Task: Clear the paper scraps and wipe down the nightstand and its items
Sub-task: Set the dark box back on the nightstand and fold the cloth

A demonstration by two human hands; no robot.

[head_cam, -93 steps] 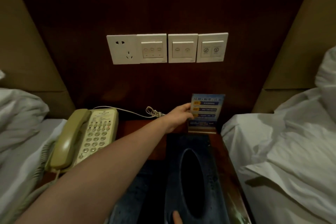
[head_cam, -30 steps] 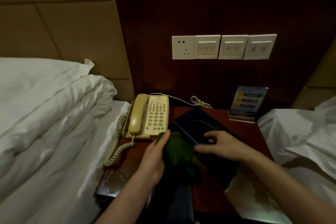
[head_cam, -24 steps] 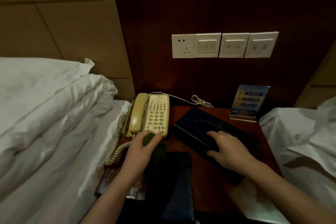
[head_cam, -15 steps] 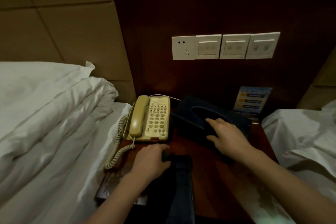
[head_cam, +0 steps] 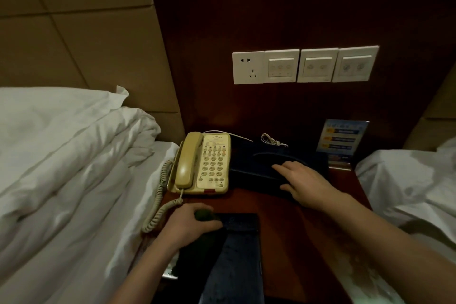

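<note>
My left hand (head_cam: 195,223) is closed around a dark green wiping cloth (head_cam: 204,215), pressed low at the front left of the dark red wooden bench (head_cam: 291,234); my right hand (head_cam: 304,181) lies flat, fingers spread, on top of the dark blue rectangular tissue box (head_cam: 269,168), steadying it rather than gripping it.

I judge I am in the wiping step: the box is parked at the back, touching the right edge of the cream corded telephone (head_cam: 204,164), so the open wood in front is free for the cloth. Next, I think, the cloth should sweep across that bare middle (and round the phone's coiled cord (head_cam: 160,202), which hangs off the left edge and could snag). I can see no paper scraps on the top from here.

Compared with half a second ago, the box has dropped from its tilt and now sits level, further back. The small blue printed card in its clear stand (head_cam: 341,140) stands where it did, just behind the box.
</note>
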